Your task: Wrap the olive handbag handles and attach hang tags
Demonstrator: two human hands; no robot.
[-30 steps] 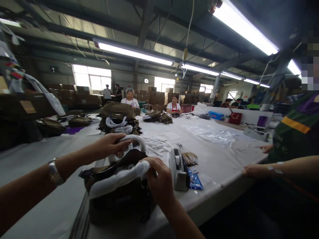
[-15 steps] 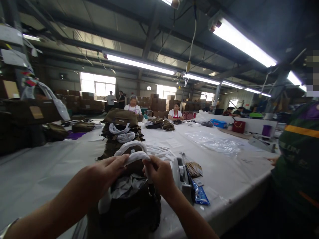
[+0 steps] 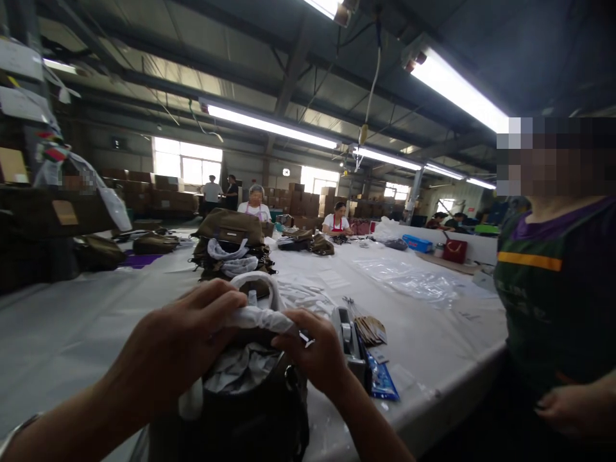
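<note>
A dark olive bag (image 3: 231, 417) stands close in front of me, its top open and stuffed with crumpled pale paper (image 3: 245, 369). One of its handles is wrapped in white padding. My left hand (image 3: 197, 324) is closed round the left part of this wrapped handle (image 3: 262, 317). At the handle's right end, my right hand (image 3: 312, 343) pinches it between thumb and fingers. Behind it arches a second white-wrapped handle (image 3: 260, 279). The left fingertips are partly hidden.
More olive bags (image 3: 231, 231) are piled ahead. Right of my hands are a tape dispenser (image 3: 349, 340), brown tags (image 3: 370, 330) and a blue packet (image 3: 382, 378). Clear plastic sheets (image 3: 409, 276) lie farther off. A co-worker (image 3: 534, 295) stands at the table's right edge; others sit beyond.
Both hands still hold the wrapped handle; my left hand has shifted left and turned more over it. The co-worker at right has come further into view, moving left.
</note>
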